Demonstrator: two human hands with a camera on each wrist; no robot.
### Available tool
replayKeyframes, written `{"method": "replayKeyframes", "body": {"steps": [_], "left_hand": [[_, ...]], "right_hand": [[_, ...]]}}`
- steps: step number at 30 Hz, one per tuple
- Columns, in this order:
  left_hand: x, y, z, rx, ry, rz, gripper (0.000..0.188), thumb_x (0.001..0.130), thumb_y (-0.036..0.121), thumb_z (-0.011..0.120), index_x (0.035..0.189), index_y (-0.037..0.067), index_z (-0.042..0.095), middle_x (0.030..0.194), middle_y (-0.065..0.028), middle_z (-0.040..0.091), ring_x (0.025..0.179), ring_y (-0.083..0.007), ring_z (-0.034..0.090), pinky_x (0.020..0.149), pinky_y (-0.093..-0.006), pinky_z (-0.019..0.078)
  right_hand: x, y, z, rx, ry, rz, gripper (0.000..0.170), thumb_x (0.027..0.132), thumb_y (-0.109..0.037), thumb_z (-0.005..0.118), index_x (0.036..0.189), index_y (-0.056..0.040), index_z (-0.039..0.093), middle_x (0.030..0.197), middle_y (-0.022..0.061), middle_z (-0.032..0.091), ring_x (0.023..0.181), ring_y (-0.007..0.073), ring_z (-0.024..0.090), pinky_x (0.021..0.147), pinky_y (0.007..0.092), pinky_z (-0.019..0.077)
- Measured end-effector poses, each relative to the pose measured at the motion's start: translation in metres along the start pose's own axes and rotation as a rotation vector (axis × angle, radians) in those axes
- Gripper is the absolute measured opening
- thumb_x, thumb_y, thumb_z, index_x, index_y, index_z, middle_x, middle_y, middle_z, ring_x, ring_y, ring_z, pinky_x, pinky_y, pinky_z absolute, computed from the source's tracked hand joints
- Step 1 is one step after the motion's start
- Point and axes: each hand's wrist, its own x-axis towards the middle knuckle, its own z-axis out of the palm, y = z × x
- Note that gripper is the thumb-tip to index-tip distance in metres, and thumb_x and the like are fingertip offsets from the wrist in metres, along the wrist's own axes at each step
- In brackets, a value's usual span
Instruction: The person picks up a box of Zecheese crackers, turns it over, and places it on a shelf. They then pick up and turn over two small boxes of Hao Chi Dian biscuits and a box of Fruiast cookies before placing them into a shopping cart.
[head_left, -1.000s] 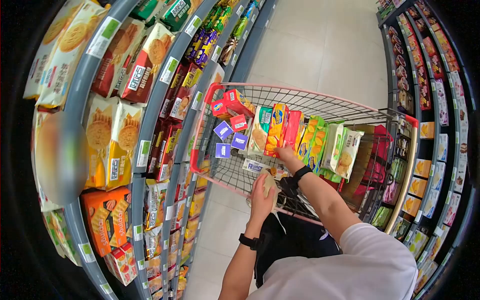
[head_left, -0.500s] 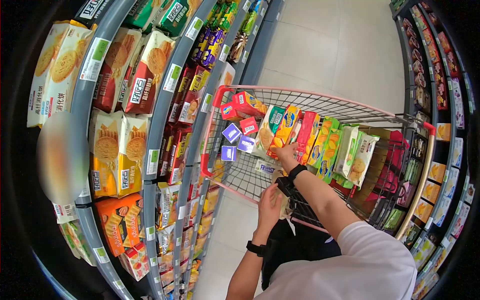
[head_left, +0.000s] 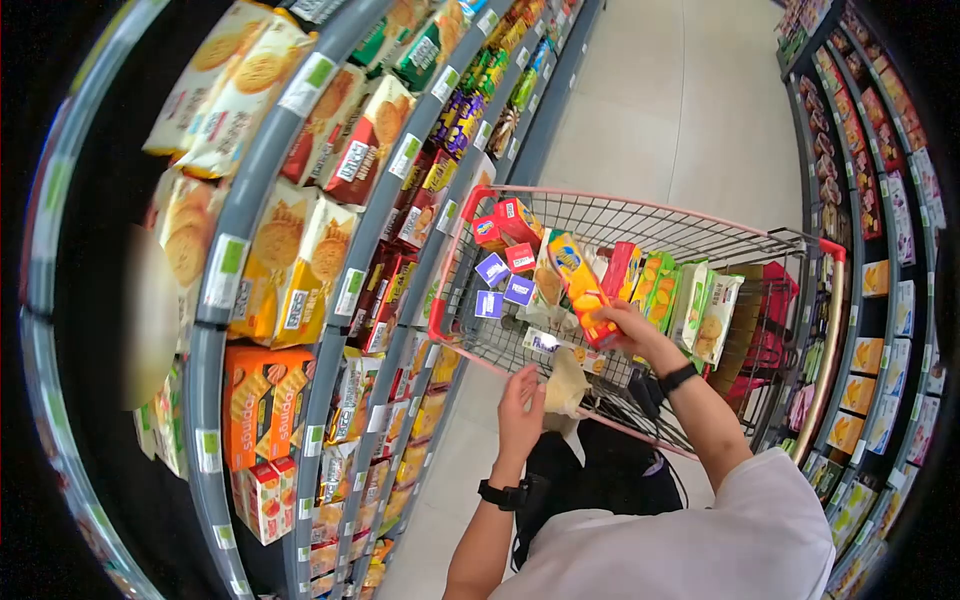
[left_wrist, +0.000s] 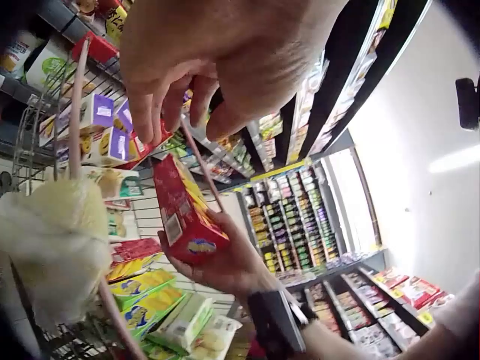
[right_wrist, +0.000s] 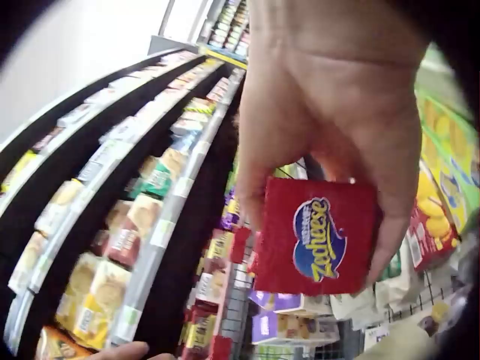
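My right hand [head_left: 640,330] grips the near end of a red and yellow biscuit box [head_left: 578,282], raised at a slant over the shopping cart [head_left: 620,205]. In the right wrist view the red end of the box [right_wrist: 315,236] faces the camera, with thumb and fingers along its two sides. My left hand [head_left: 522,408] hovers by the cart's near rim, fingers loosely bent around nothing. Beside it a cream-coloured bundle [head_left: 567,385] hangs at the rim. Upright biscuit packs [head_left: 655,285] stand in a row in the cart, with small purple boxes [head_left: 490,270] left of them.
Shelves of packaged biscuits [head_left: 325,240] rise close on the left, beside the cart's front end. Another stocked shelf [head_left: 870,300] runs along the right, past the cart handle [head_left: 828,340]. Pale floor tiles [head_left: 640,110] stretch beyond the cart.
My right hand has lifted the biscuit box out of the row and drawn it nearer, tilting it. My left hand stays near the rim. The shelves have shifted right in view.
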Motion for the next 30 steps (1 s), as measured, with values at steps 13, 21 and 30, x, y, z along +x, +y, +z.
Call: {"method": "replayKeyframes", "body": {"steps": [13,21,30], "left_hand": [[-0.112,0.126,-0.135,-0.683,0.198,0.211,0.053,0.093,0.013,0.057,0.141,0.006,0.035,0.123,-0.0144,0.058,0.108,-0.0257,0.061,0.09,-0.0437,0.0538],[-0.174,0.123,-0.179,-0.871,0.316,0.42,0.06,0.088,0.011,0.064,0.14,0.003,0.035,0.126,-0.0145,0.056,0.112,-0.0255,0.06,0.091,-0.041,0.0541],[-0.219,0.117,-0.194,-0.848,0.518,0.466,0.063,0.088,0.011,0.064,0.142,0.002,0.033,0.132,-0.0131,0.051,0.116,-0.0254,0.057,0.091,-0.0408,0.0534]], "right_hand": [[-0.215,-0.071,0.109,-0.506,-0.65,-0.612,0.069,0.072,-0.032,0.079,0.126,-0.0004,0.05,0.124,0.0102,0.055,0.117,0.0186,0.052,0.101,0.0328,0.0404],[-0.239,-0.049,0.167,-0.281,-0.877,-0.72,0.07,0.073,-0.01,0.079,0.132,0.0005,0.043,0.134,0.0136,0.046,0.123,0.0257,0.048,0.101,0.0397,0.0434],[-0.236,-0.03,0.212,-0.329,-0.917,-0.719,0.071,0.078,-0.016,0.073,0.137,0.0038,0.04,0.14,0.0154,0.044,0.125,0.0255,0.047,0.104,0.0394,0.0404]]}}
